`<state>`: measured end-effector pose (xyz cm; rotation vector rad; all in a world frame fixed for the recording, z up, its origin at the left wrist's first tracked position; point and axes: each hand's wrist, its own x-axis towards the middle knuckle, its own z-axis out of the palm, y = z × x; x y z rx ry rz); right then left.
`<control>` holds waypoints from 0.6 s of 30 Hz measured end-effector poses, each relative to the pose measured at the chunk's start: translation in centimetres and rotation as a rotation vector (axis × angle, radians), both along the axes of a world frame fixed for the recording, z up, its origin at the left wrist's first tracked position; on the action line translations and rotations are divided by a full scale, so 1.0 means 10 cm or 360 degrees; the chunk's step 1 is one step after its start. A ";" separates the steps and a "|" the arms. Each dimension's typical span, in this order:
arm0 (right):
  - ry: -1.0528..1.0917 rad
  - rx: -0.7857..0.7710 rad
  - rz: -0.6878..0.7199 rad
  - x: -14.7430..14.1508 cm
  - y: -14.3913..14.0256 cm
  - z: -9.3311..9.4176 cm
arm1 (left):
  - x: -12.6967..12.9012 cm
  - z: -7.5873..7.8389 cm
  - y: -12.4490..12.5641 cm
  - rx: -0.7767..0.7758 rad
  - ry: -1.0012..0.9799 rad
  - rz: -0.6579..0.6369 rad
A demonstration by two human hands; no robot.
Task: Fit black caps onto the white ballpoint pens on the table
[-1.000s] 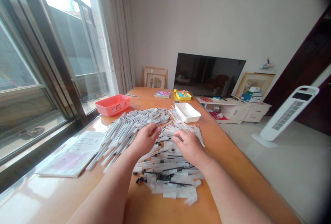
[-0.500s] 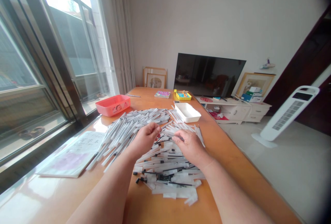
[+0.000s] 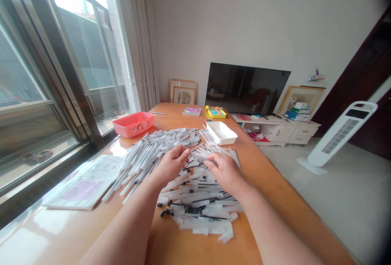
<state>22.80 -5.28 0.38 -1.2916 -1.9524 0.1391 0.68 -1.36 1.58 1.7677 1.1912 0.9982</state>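
Observation:
My left hand (image 3: 174,162) is closed in a pinch above the pile, its fingertips turned to the right; whatever they hold is hidden. Facing it, my right hand (image 3: 224,171) is also closed, thumb against the fingers, with a small dark bit showing at the fingertips that is too small to name. A narrow gap separates the two hands. Beneath them lie loose thin black rods (image 3: 218,218), translucent white strips (image 3: 200,195) and small black caps (image 3: 162,213). White pen-like sticks (image 3: 143,157) with dark ends are heaped beyond my left hand.
A pink basket (image 3: 134,125) stands at the back left, and a white tray (image 3: 221,133) at the back right. A notebook (image 3: 85,183) lies on the left of the wooden table (image 3: 183,252). Farther back are a colourful booklet (image 3: 192,111) and a yellow box (image 3: 215,112).
Both hands have barely moved; my right hand has shifted very slightly. The piles and containers look the same.

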 end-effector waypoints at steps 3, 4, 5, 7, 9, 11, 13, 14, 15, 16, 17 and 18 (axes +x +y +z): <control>-0.0009 -0.0013 0.0006 -0.01 -0.01 0.00 | 0.01 0.01 -0.01 0.0022 0.0010 -0.0053; -0.0013 -0.0010 0.0010 -0.02 -0.01 0.01 | 0.01 0.00 -0.01 0.0041 0.0055 -0.0036; -0.0017 -0.0005 0.0015 -0.02 -0.02 0.01 | 0.00 -0.01 0.01 0.0057 0.0110 -0.0011; -0.0017 0.0005 0.0024 -0.03 -0.03 0.01 | -0.02 -0.04 0.03 0.0066 0.0215 0.0046; -0.0018 0.0004 0.0033 -0.03 -0.03 0.02 | -0.04 -0.05 0.05 0.0039 0.0281 0.0109; -0.0015 -0.0001 0.0031 -0.02 -0.03 0.02 | -0.04 -0.05 0.05 -0.0010 0.0250 0.0148; -0.0010 0.0000 0.0026 -0.01 -0.02 0.03 | -0.04 -0.03 0.03 -0.0048 0.0133 0.0115; -0.0007 0.0003 0.0025 -0.01 -0.02 0.03 | -0.03 -0.01 0.01 -0.0059 0.0073 0.0069; -0.0004 0.0009 0.0024 -0.01 -0.02 0.03 | -0.02 0.00 -0.01 -0.0063 0.0028 0.0020; -0.0002 0.0010 0.0027 -0.01 -0.02 0.03 | 0.00 0.01 -0.02 -0.0067 0.0008 -0.0020; 0.0000 0.0009 0.0029 0.00 -0.02 0.03 | 0.01 0.02 -0.03 -0.0071 0.0010 -0.0039; 0.0002 0.0009 0.0032 0.00 -0.02 0.03 | 0.01 0.01 -0.03 -0.0071 0.0025 -0.0029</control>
